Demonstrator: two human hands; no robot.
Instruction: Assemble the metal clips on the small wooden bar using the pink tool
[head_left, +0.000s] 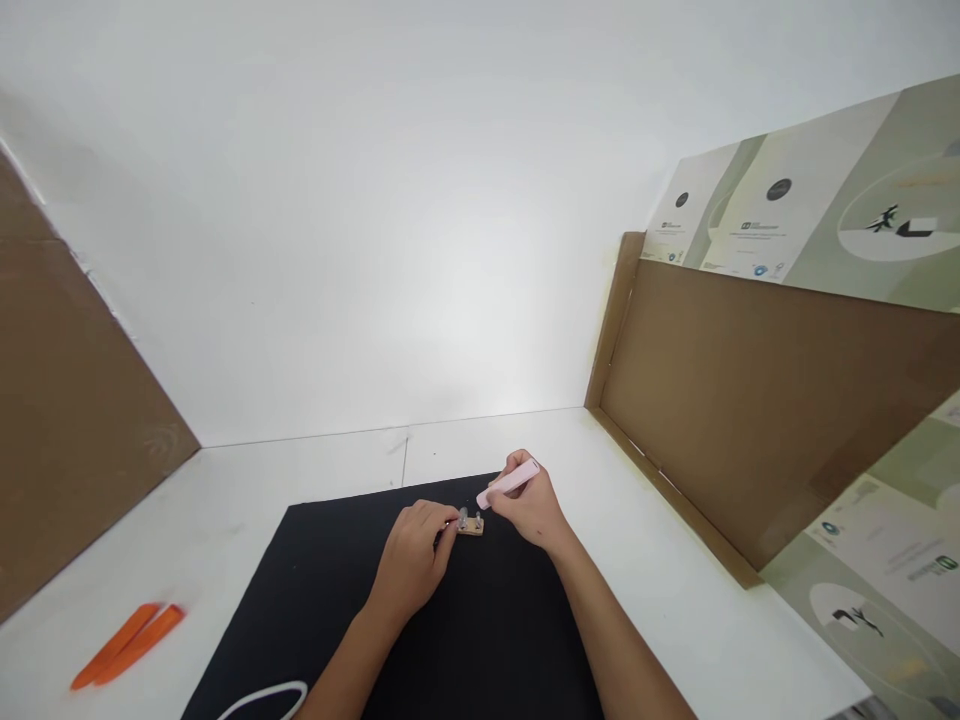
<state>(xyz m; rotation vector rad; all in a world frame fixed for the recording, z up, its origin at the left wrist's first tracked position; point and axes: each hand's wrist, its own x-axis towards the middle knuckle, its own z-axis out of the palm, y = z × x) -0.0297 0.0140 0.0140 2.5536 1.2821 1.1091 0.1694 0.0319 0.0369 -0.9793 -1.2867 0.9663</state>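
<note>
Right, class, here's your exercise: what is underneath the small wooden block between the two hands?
The wooden block lies on a black sheet, with metal fittings on top. The left hand covers its left end, and the block's underside cannot be seen.

Orange pry tools (127, 645) by blk mat (247, 640); wht cord (262, 700)
</note>
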